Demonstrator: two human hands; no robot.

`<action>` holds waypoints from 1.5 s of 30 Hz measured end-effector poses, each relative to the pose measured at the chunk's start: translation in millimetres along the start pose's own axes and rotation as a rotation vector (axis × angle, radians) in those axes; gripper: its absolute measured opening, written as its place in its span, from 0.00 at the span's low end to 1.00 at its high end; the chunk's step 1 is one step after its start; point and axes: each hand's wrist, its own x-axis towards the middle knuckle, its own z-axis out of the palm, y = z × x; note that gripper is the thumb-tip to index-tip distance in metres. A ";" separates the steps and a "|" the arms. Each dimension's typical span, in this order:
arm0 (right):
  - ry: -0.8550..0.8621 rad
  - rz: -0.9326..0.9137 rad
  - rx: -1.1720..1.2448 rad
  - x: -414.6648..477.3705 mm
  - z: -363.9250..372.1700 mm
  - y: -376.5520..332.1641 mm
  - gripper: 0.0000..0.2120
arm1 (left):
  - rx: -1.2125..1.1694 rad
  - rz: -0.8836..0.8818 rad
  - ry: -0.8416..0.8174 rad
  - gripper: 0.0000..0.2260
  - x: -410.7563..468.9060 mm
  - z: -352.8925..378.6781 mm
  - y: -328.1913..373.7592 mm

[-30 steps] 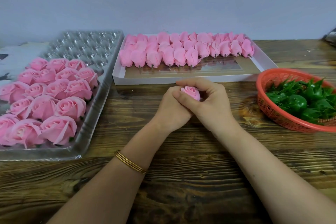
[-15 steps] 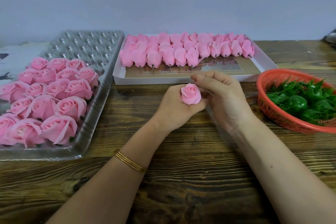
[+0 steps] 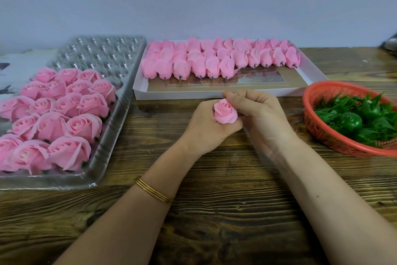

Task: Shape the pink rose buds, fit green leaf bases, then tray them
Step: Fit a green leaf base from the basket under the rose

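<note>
Rose bud, frame centre: gripped upright in left hand for shaping; right hand fingertips curled, pinching its outer petals.

This is a small craft workbench set up for batch assembly of artificial flowers by hand. A rough, dark wooden table stands against a bare pale wall. Stock is laid out in bulk on it: a clear plastic cavity tray partly filled with opened pink roses, a shallow white box of closed buds in rows (short stem pegs show on the front ones), and a red mesh basket of green leaf bases. The work is manual: the left hand and right hand hold one rose bud.
</note>
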 end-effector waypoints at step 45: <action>-0.104 -0.094 -0.058 -7.6 0.5 -12.0 0.03 | -0.072 0.026 -0.064 0.07 -1.0 0.3 1.9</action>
